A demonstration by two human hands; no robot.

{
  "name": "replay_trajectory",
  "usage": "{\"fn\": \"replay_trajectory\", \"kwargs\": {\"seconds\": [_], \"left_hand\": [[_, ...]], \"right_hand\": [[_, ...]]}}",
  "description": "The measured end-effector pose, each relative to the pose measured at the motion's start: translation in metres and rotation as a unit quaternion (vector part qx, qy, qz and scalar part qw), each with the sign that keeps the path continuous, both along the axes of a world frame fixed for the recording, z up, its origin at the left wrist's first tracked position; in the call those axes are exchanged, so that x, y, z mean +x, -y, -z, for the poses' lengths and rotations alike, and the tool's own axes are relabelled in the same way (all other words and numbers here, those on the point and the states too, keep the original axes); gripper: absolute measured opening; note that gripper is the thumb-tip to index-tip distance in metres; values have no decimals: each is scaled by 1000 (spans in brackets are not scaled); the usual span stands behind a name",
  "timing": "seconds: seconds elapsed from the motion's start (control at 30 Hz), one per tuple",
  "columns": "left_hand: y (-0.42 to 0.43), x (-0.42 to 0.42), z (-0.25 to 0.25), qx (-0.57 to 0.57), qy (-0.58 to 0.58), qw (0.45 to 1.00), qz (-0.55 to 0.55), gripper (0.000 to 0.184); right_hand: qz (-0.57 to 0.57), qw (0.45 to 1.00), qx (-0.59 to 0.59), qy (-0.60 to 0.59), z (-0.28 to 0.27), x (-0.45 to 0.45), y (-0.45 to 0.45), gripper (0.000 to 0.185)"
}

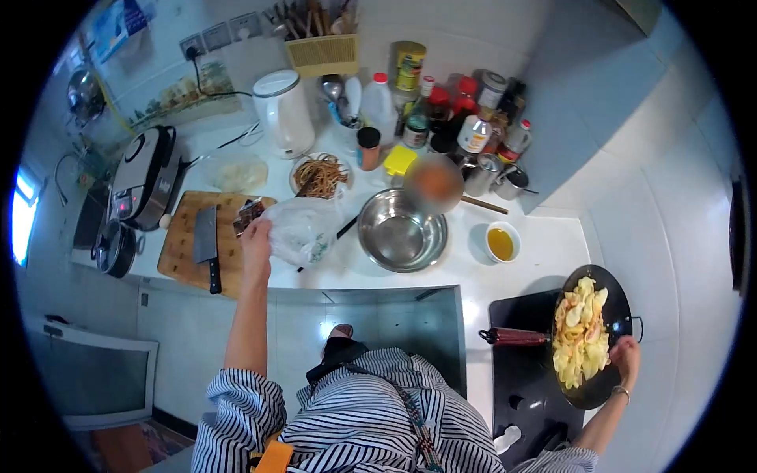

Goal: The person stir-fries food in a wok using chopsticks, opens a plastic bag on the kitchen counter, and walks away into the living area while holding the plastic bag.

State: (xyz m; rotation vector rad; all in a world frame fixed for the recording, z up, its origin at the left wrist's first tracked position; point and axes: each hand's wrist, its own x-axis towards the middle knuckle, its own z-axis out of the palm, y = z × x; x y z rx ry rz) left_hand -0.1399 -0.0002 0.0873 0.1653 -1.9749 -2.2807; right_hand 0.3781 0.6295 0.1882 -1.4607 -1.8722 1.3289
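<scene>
My left hand (255,240) is closed on the edge of a clear plastic bag (303,230) above the counter, beside the right edge of a wooden cutting board (180,254). A small dark packet (248,214) lies close to its fingertips. At the far right my right hand (624,356) is over the right side of a black wok (613,296) on the dark stove; whether its fingers hold anything is hidden. Pale yellow cooked food (581,335) fills the middle of the wok. A cleaver (206,236) rests on the board.
An empty metal bowl (402,230) and a small bowl of yellow liquid (501,242) stand on the counter. Behind are a plate of brown strips (322,176), a white kettle (284,114) and several bottles. A rice cooker (142,180) is at left.
</scene>
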Motion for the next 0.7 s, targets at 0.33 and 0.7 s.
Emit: {"fn": "replay_trajectory", "kwargs": {"seconds": [0.33, 0.7], "left_hand": [[23, -10, -54, 202, 143, 957, 150, 19], [90, 19, -88, 506, 235, 804, 205, 27]], "right_hand": [[-450, 825, 332, 77, -104, -317, 273, 27], [-765, 562, 176, -259, 57, -492, 520, 64]]}}
